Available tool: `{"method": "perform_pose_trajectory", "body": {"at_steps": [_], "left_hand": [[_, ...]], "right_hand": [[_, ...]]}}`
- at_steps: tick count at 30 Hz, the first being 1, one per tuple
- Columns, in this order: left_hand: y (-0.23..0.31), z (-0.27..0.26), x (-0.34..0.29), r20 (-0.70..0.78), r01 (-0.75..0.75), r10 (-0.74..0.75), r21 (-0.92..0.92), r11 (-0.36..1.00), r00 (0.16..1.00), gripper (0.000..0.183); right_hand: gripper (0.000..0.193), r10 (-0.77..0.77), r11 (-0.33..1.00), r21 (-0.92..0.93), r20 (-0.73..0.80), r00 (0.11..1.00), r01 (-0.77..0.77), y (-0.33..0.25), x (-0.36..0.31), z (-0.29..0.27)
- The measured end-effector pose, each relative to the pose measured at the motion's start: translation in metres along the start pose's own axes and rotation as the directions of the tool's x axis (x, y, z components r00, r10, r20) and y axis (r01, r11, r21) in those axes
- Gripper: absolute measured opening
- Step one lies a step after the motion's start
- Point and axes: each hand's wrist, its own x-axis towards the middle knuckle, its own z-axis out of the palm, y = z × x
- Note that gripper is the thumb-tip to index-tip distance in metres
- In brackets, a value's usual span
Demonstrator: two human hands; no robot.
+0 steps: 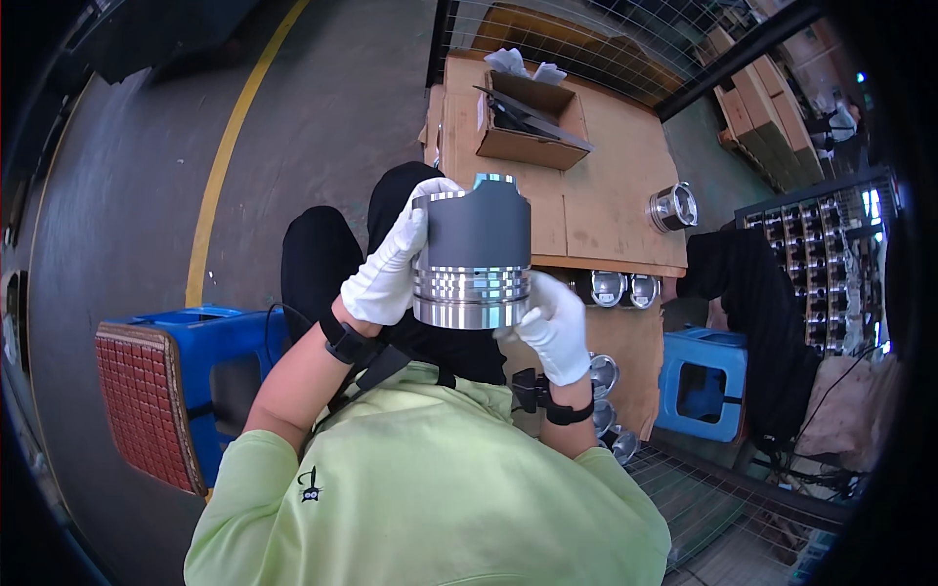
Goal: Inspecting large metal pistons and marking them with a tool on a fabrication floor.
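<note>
A large engine piston is held up in front of me, with a dark grey coated skirt above and shiny grooved ring lands below. My left hand, in a white glove, grips its left side, fingers running up along the skirt. The white-gloved right hand closes on the lower right edge of the bright crown end; its fingertips are partly hidden beneath. Black straps circle both wrists. Another piston lies on its side on the cardboard-covered table to the right.
An open cardboard box with dark flat pieces stands on the table. More pistons sit on a lower level and beside my right forearm. Blue stools stand right and left, one with a red-brown woven seat. A rack of pistons is far right.
</note>
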Motion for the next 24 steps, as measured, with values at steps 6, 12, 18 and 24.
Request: {"method": "perform_pose_trajectory", "body": {"at_steps": [6,12,18,24], "left_hand": [[0.0,-0.002,-0.005,-0.138,0.086,-0.084,0.004,0.996,0.987,0.05],[-0.001,-0.015,-0.007,-0.081,0.136,-0.148,-0.135,0.981,0.986,0.063],[0.003,-0.004,-0.006,0.102,0.03,-0.018,-0.12,0.992,0.995,0.083],[0.005,-0.002,0.001,0.202,-0.06,0.079,-0.096,0.994,0.976,0.093]], "right_hand": [[0.069,-0.489,0.501,-0.798,0.06,0.87,0.336,-0.007,0.015,0.014],[0.059,-0.576,0.432,-0.831,0.043,0.816,0.349,-0.008,0.018,0.029],[0.061,-0.519,0.62,-0.715,-0.064,0.852,0.324,-0.003,0.011,0.038],[0.062,-0.457,0.694,-0.654,-0.075,0.887,0.302,-0.003,0.011,0.042]]}}
